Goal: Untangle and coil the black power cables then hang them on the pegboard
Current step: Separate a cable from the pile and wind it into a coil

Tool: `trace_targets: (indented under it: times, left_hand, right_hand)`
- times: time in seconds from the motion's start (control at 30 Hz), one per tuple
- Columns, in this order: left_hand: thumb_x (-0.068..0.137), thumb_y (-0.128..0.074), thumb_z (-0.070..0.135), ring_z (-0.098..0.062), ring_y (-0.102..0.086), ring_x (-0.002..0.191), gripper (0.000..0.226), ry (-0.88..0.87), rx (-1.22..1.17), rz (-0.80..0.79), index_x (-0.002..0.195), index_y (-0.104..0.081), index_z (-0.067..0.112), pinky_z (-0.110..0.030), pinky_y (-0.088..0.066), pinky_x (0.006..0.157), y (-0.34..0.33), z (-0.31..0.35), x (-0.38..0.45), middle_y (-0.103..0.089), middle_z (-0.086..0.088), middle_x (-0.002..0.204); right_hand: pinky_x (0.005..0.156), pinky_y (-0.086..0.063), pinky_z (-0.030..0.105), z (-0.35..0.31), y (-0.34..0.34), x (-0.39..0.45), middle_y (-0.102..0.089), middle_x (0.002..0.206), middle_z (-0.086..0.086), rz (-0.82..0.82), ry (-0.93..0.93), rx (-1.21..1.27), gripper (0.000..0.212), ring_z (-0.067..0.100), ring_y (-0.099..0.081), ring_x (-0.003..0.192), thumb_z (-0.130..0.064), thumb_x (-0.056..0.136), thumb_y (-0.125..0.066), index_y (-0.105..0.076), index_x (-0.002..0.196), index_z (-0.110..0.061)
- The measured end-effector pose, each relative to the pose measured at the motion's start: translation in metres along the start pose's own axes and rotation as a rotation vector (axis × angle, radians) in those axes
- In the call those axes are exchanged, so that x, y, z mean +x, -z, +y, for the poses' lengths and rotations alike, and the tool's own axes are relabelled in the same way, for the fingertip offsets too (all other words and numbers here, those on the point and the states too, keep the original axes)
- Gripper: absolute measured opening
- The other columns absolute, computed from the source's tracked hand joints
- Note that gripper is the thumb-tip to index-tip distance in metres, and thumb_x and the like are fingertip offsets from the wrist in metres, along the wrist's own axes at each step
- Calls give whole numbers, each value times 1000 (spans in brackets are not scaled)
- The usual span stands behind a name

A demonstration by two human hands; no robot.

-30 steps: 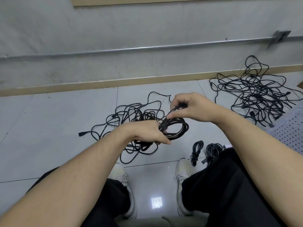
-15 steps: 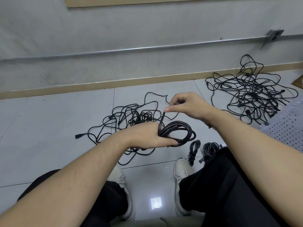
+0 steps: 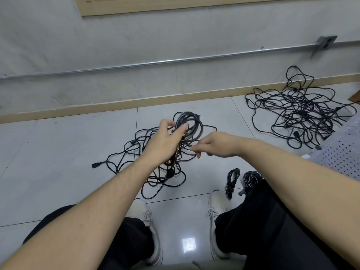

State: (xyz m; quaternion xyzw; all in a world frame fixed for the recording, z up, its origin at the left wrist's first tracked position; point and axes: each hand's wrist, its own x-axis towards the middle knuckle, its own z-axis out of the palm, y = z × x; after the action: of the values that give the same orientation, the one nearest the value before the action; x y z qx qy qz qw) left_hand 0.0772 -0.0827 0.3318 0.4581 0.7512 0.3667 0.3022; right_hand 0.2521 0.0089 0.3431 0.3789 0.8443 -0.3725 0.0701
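Coil: round black cable loops (image 3: 191, 124) gripped by left hand (image 3: 165, 142).
Tail: thin strand pinched by right hand (image 3: 216, 146).

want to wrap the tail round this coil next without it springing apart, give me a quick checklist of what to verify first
1. Left hand grips the coiled cable: ok, fingers curl round the loops.
2. Right hand has a grip on the loose end: ok, it pinches a strand near the coil, though the plug is not visible.
3. Coil loops bunched together: ok, they sit as one bundle above the left hand.
4. Cable free of the tangled pile on the floor: cannot tell, the hands hide where strands run.
5. Finished bundles out of the way: ok, by the right shoe.
6. Pegboard within reach: cannot tell, only a corner shows.
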Motion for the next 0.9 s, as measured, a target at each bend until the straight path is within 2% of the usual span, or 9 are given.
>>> trace_targets:
  times: [0.07,0.2,0.27,0.37,0.5,0.6,0.67,0.77,0.9]
  left_hand:
    - [98,-48,64,-22,-65,88,33,-29,-2,79,103,-56,32,-38,-51,86,5,-2,6,-68,5,88]
    - [103,-39,59,-33,-57,83,49,-78,283,164,77,-50,19,-39,-39,68,8,-2,6,-58,0,72]
    - [102,-33,65,-36,-59,88,54,-69,496,191,81,-53,19,-39,-39,70,9,-2,5,-63,-4,80]
    - [101,-29,70,-35,-64,94,61,-123,755,180,92,-61,19,-37,-39,71,9,-1,3,-70,-9,91]
    - [103,-17,59,-32,-64,101,61,-258,920,61,115,-67,25,-36,-40,71,3,7,-8,-71,-4,101]
    - [106,-10,53,-36,-63,100,68,-268,812,-2,111,-70,21,-37,-39,73,0,14,-14,-67,-9,91]
    - [109,-12,47,-36,-62,93,66,-307,740,-47,107,-71,18,-36,-35,71,-3,17,-18,-55,-7,77]
    - [110,-19,42,-34,-53,76,63,-366,604,-127,64,-54,17,-36,-28,67,-1,18,-22,-49,-4,64]
    - [102,-27,59,-13,-43,51,65,-431,329,-163,51,-35,19,-36,-27,59,-1,17,-24,-40,3,46]
  right_hand:
    - [56,-38,11,-9,-4,-4,-53,67,-8,31,78,-99,42,3,-48,58,-53,101,-53,-74,93,-17]
    - [65,-38,33,-22,-7,-17,-49,64,-9,110,226,-411,37,11,-47,63,-50,104,-47,-57,86,-20]
    - [64,-36,34,-26,-8,-24,-45,64,-11,146,325,-465,30,20,-44,66,-46,105,-46,-49,81,-27]
    - [69,-44,37,-28,-7,-27,-56,75,-10,242,443,-447,25,18,-47,72,-42,105,-46,-62,96,-25]
    - [79,-52,37,-16,2,-22,-70,85,-18,431,397,-149,17,5,-54,74,-52,96,-59,-71,103,-43]
    - [83,-55,38,-9,11,-19,-73,85,-18,456,293,157,22,11,-67,82,-69,76,-64,-71,84,-50]
    - [76,-54,32,-7,16,-19,-74,80,-13,444,296,325,18,11,-67,77,-52,77,-79,-75,78,-34]
    - [65,-46,13,-3,21,-20,-68,64,-13,430,319,458,14,0,-58,62,-17,77,-87,-74,73,-17]
    - [63,-46,18,1,27,-14,-66,64,-4,434,290,540,15,8,-56,62,-13,74,-88,-73,71,-14]
